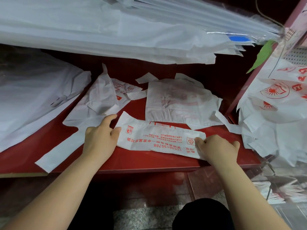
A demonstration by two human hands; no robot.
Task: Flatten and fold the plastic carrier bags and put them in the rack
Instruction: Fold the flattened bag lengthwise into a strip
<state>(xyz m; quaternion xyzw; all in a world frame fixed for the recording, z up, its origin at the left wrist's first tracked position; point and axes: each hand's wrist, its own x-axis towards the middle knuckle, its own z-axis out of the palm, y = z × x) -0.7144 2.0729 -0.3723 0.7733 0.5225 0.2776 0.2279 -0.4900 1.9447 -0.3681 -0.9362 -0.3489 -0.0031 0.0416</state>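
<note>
pressing: both hands hold a folded printed bag [159,140] flat on the red shelf [149,161], near its front edge.
left hand [99,138]: fingers loosely spread, thumb tip touching the bag's left end, palm on the shelf beside it.
right hand [217,148]: fingertips [198,140] pressed together on the bag's right end, pinning it down.
slip risk: slick film probably springs open if either end is released early.
edge risk: beyond the right fingers a loose handle strip [227,123] trails; catching it could drag neighbouring unfolded bags [179,100].
rack: cannot tell which structure it is.
</note>
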